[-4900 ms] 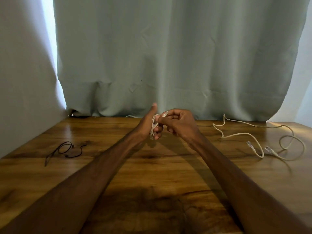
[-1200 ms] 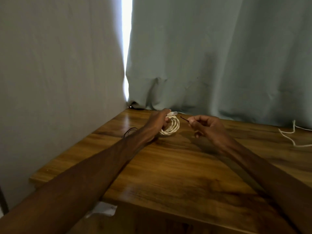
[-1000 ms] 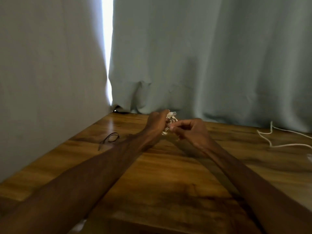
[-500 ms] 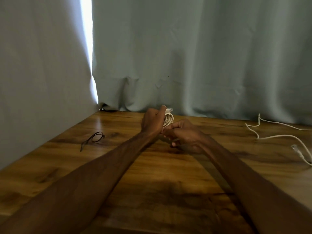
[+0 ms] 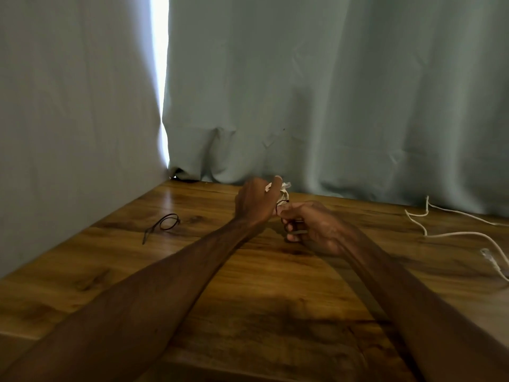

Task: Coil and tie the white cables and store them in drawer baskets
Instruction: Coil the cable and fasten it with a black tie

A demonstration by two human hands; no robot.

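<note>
My left hand (image 5: 256, 201) is up off the tabletop (image 5: 261, 285), its fingers (image 5: 276, 186) wrapped round the coiled white cable (image 5: 283, 190). Only a bit of coil and a clear plug peek out past my knuckles. My right hand (image 5: 311, 228) sits just beside it at four o'clock with its fingers (image 5: 296, 232) curled, thumb and forefinger pinching the thin dark tie (image 5: 281, 203). The tie loops up against the coil between the two hands. Whether it goes fully round the bundle, I can't tell from here.

Looking around: at nine o'clock from my hands, well apart, a spare tie (image 5: 165, 224) lies looped on the wood. Over at three o'clock a loose white cable (image 5: 454, 234) snakes across the tabletop and runs out of view on the right. Its connector (image 5: 489, 256) lies on the wood nearer to me.

The curtain (image 5: 330, 92) hangs at twelve o'clock, close behind my hands, with its hem bunched along the back edge of the tabletop. At ten o'clock a bright strip of daylight (image 5: 159, 64) shows between the curtain and the pale wall (image 5: 68, 106). That wall runs right along the tabletop's left edge.

Bare wood stretches between my hands and the spare tie, between my hands and the loose cable, and down toward six o'clock between my forearms.
</note>
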